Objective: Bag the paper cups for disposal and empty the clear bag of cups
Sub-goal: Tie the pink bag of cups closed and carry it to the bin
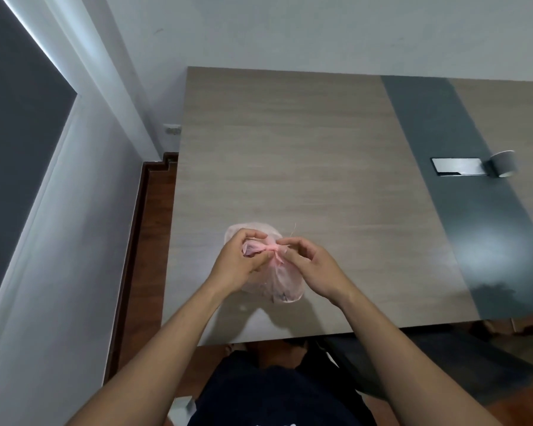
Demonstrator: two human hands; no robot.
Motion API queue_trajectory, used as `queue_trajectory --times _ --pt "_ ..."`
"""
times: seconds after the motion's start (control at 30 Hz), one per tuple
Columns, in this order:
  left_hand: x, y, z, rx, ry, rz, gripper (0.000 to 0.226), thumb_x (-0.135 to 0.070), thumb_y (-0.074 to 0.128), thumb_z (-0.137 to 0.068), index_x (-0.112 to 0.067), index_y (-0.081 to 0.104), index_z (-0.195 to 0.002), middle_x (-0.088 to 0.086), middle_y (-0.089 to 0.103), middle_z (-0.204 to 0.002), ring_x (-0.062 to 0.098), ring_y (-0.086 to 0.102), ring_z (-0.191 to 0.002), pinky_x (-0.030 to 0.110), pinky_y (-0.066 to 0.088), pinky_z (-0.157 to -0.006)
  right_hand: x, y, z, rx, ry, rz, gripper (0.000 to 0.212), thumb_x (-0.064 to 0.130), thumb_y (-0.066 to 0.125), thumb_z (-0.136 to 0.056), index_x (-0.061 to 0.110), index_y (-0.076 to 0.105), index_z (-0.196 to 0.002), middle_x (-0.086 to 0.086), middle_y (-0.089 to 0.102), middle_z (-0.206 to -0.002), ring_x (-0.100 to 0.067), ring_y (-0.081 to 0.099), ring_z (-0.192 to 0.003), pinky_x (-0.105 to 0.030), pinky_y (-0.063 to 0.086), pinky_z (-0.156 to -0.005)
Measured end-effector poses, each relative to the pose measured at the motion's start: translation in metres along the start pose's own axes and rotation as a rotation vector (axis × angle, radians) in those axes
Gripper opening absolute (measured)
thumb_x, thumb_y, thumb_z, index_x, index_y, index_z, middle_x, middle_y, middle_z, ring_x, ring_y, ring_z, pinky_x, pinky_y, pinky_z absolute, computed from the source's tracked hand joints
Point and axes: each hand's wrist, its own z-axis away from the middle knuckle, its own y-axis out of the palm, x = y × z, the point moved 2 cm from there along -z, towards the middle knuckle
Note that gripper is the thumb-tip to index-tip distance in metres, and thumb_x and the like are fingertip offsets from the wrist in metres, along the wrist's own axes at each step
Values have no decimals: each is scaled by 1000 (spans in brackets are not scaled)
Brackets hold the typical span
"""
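Lower centre of the frame: two bare forearms reach up from the lower edge and meet over the bag [285, 287]. The bag sits on the near part of the table [290, 149], close to its near edge.

Left hand [239, 261]: grip narrow, fingers curled on the gathered neck of the bag. Right hand [316, 269]: thumb and forefinger pinch the same neck from the other side, remaining fingers loosely bent.

Key relation: the knot [273, 249] lies directly between the two grips, touching both and about equally near each. Its twisted strand runs left-right across the frame. The bag body hangs below it, toward the lower edge of the frame. We cannot tell whether the knot is being tightened or loosened. We judge that either way the pull goes along that strand.

Materials: thin pinkish see-through film, crinkled, bulging and soft. The contents are dim, and cups cannot be confirmed. The table is matt pale wood grain with a glossy grey band.

Farther, at right of frame: one grey paper cup [503, 163] on the band, just beside a metal plate [459, 166], well apart from both hands. Beyond that is a plain wall.
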Motion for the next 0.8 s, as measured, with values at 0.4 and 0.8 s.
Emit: queue_trajectory --times 0.4,0.8 --pt "5 6 11 87 239 -248 18 -26 82 -102 -26 82 -121 -12 78 -119 1 71 -111 11 52 -90 -12 -3 4 -67 -98 292 2 28 73 -103 29 72 -104 13 78 -101 -5 73 -96 -26 57 -85" --pt "16 18 45 -83 297 -405 17 -38 81 -101 -28 86 -113 -11 73 -112 -6 64 -108 12 46 -94 -11 -15 15 122 -137 283 8 34 75 -101 27 75 -106 11 78 -105 -8 74 -100 -33 59 -90"
